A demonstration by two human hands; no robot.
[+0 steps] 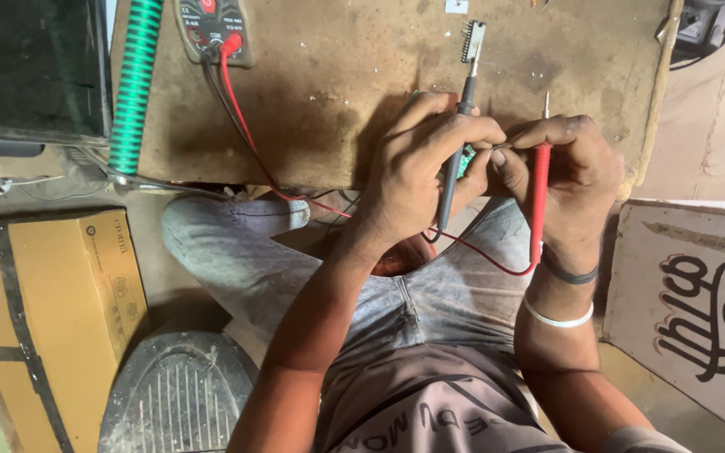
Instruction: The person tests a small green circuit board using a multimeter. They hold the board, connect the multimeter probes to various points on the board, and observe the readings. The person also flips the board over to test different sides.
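Probes, both upright along the view: black probe (455, 164) gripped in left hand (417, 172), red probe (539, 189) in right hand (564, 172), tips converging on a small, possibly green part (464, 161) at the worktop (337, 101) edge.

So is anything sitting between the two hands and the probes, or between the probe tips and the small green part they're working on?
Nothing visible. The left hand grips the black probe and the right hand grips the red probe directly. The green part is mostly hidden by the left hand's fingers, so contact there cannot be confirmed.

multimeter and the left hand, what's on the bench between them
Head view: only the red lead and black lead cross bare bench from the multimeter toward the left hand.
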